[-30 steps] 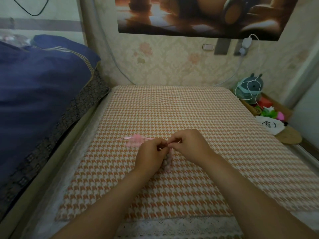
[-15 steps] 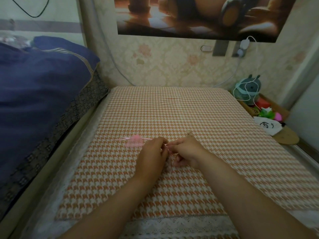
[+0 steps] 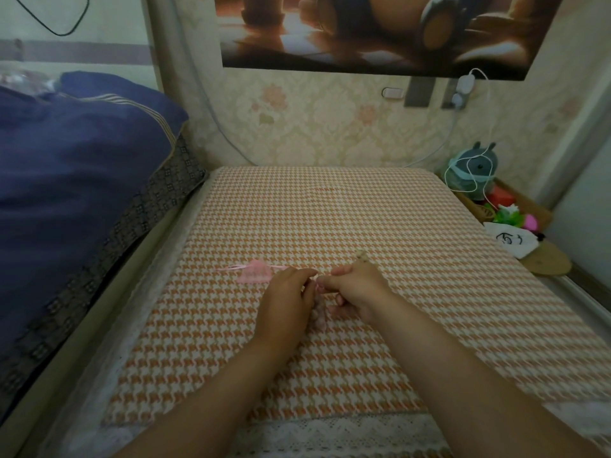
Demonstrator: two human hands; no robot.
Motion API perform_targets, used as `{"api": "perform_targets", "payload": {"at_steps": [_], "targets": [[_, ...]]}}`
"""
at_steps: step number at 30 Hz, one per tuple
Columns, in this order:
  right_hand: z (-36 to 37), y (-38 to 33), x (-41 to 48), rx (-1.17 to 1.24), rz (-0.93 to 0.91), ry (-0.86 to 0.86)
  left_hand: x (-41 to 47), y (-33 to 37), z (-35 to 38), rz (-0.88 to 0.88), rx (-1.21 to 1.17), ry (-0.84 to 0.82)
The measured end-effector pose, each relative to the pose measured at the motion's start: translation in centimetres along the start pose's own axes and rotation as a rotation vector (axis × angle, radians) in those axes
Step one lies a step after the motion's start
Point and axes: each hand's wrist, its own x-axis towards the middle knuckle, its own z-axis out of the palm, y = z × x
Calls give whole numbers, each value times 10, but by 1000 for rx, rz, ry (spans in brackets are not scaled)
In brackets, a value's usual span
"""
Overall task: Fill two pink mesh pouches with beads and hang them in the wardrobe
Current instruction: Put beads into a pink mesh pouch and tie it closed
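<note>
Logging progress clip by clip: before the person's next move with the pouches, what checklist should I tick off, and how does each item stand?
1. Held pouch pinched by left hand and right hand: ok.
2. Its neck drawn closed: cannot tell, fingers hide it.
3. Beads inside it: ok, lumpy below the hands.
4. Second pouch in reach on the cloth: ok.
5. Second pouch filled: cannot tell.
6. Wardrobe in view: not ok.
</note>
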Motion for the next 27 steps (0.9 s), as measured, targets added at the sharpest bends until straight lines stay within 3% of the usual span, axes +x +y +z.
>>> {"api": "perform_targets", "payload": {"at_steps": [9,16,21,27], "targets": [[-5,-6,-10,-104,-48,-122,-2,0,-1,-22,-26,-11],[-12,-14,-17,-465,-261,-115,1,-3,-6,-55,-91,-125],[-15,-10,-13,-417,-117,-227,-12,3,-4,-169,-253,-84],[-20,-11,-14,-255,39,-380,-23,10,3,-225,-254,-29]]}}
